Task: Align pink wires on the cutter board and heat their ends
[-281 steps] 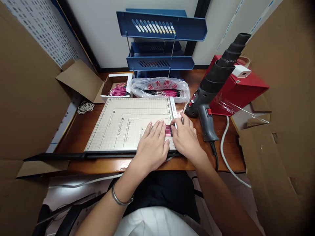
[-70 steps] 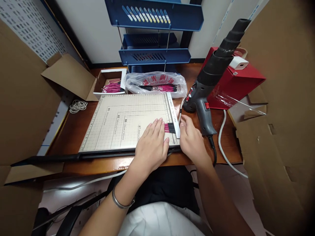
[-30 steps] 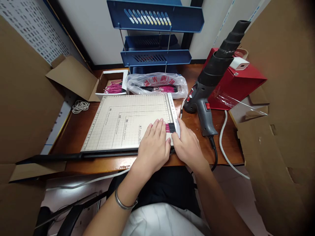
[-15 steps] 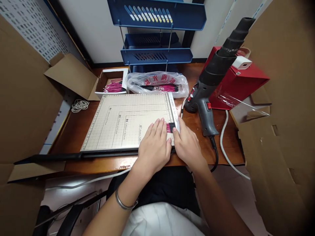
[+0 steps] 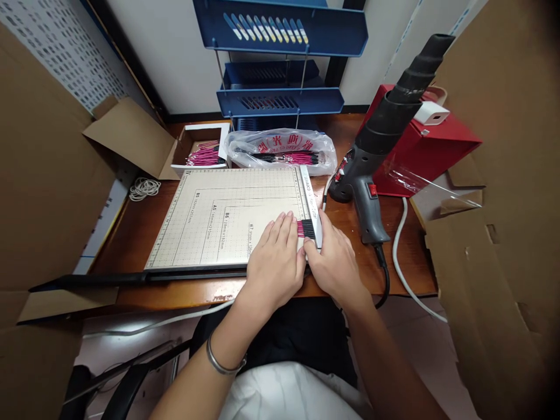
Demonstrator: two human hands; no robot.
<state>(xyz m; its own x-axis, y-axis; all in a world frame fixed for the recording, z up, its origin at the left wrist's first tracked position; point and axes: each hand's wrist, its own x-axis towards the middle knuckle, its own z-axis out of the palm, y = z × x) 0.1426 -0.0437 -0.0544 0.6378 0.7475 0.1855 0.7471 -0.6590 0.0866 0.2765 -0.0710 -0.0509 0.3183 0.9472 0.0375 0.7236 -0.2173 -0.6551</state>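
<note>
A beige paper cutter (image 5: 201,224) with printed size lines lies on the wooden table, its black arm (image 5: 109,279) down along the near edge. My left hand (image 5: 275,256) rests flat on the board, fingers stretched out over a row of magenta wires with black ends (image 5: 308,228). Only the right-hand ends of these show; the rest is under my palm and fingers. At the cutter's right edge, beside the white ruler strip (image 5: 312,204), is my right hand (image 5: 336,256). Its thumb is by the black ends, apart from the index finger; the other fingers are partly hidden.
Behind the cutter are a small box (image 5: 178,170) of magenta wires and a clear plastic bag (image 5: 280,140) with more. A heat gun (image 5: 371,157) stands at right before a red box (image 5: 437,146). Blue trays (image 5: 280,102) rise behind; cardboard (image 5: 490,262) flanks the table.
My right thumb has shifted slightly left and toward me, showing more of the wires' black ends. My left hand stays pressed on them.
</note>
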